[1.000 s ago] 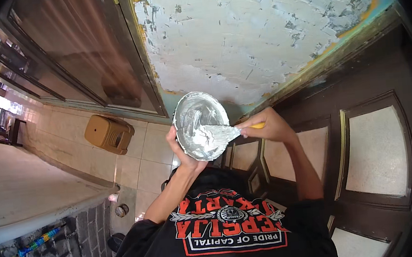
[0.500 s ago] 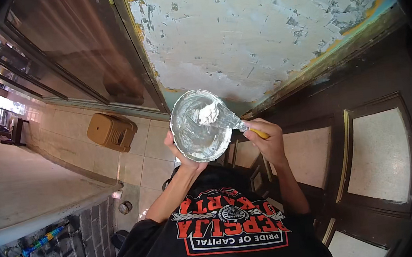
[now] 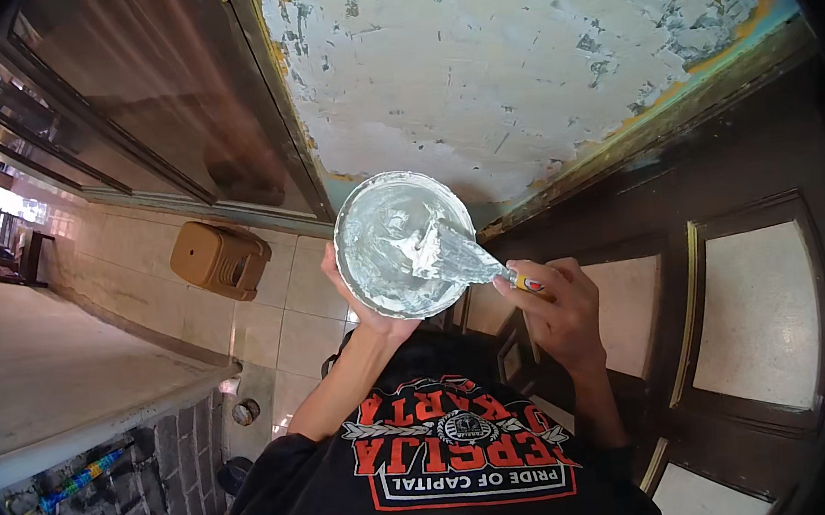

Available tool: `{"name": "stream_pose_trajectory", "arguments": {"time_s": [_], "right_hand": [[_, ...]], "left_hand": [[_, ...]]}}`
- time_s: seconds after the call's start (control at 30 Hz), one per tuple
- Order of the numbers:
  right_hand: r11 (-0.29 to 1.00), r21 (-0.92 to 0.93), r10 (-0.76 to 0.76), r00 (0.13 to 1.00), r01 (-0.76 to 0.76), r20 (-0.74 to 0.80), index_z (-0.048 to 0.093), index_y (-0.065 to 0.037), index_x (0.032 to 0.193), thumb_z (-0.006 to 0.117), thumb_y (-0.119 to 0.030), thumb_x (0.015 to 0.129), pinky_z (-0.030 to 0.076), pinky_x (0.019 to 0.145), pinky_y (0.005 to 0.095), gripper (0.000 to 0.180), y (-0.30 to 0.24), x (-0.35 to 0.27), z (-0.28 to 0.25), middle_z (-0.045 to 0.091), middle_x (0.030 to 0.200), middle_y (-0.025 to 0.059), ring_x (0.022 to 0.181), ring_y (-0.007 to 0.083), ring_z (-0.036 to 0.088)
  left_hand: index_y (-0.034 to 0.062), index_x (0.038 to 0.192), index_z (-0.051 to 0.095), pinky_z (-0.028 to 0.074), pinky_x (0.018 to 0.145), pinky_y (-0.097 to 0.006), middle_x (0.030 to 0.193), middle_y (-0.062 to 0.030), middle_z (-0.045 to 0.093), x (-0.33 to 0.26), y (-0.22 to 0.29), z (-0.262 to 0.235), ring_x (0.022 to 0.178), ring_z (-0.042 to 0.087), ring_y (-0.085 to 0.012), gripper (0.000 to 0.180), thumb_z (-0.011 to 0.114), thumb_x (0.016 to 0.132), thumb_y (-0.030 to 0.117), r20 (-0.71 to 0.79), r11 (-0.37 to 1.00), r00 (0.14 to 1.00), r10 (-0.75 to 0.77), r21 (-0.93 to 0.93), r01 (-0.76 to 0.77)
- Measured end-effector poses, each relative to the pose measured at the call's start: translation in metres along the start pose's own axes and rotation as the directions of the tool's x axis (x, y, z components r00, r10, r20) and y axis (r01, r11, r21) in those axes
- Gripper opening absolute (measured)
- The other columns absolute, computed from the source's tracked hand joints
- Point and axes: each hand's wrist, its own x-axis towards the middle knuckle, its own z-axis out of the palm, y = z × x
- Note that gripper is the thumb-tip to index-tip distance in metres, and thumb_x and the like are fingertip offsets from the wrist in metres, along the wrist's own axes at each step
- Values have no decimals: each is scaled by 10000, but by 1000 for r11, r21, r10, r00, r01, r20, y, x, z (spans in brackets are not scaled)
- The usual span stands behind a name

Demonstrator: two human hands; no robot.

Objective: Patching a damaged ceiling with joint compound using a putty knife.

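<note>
Below the patched wall (image 3: 532, 54), my left hand (image 3: 363, 308) cups the round putty pan (image 3: 403, 243) from beneath while my right hand (image 3: 564, 307) closes around the putty knife (image 3: 463, 257), its blade lying in the pan.

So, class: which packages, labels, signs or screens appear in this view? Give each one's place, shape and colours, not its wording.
Printed emblem on the black shirt, bottom centre: red and white lettering around a round crest, white-bordered box below.
Brown box-like container on the tiled floor, left of the bowl: rounded block, plain tan.
No signs or screens visible.
</note>
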Motion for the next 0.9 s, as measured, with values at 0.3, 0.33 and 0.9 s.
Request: {"name": "stream_pose_trajectory", "arguments": {"time_s": [0.3,0.33,0.9], "right_hand": [[997,46,59,998,-58,-21,689,-149,1016,586,41,678,480,609,288,401,-3,7,12,620,995,10,719,204,544],[997,40,74,997,-73,-15,683,-142,1028,589,37,696,480,601,288,388,-4,6,5,624,986,18,726,204,553],[781,348,450,854,-519,263,662,-20,1019,600,-52,830,362,476,216,202,-14,28,-48,644,712,80,518,64,465]], "left_hand": [[97,1322,415,405,961,-463,1294,-127,470,0,1,-8,1133,488,-310,796,363,802,698,48,995,996,-77,-52,80],[97,1322,415,407,959,-463,1295,-128,469,0,2,-8,1139,484,-310,795,363,803,696,59,995,995,-84,-46,87],[79,1349,370,414,962,-478,1318,-135,445,-8,4,-20,1158,479,-314,866,405,755,708,65,984,998,5,179,-17]]}}
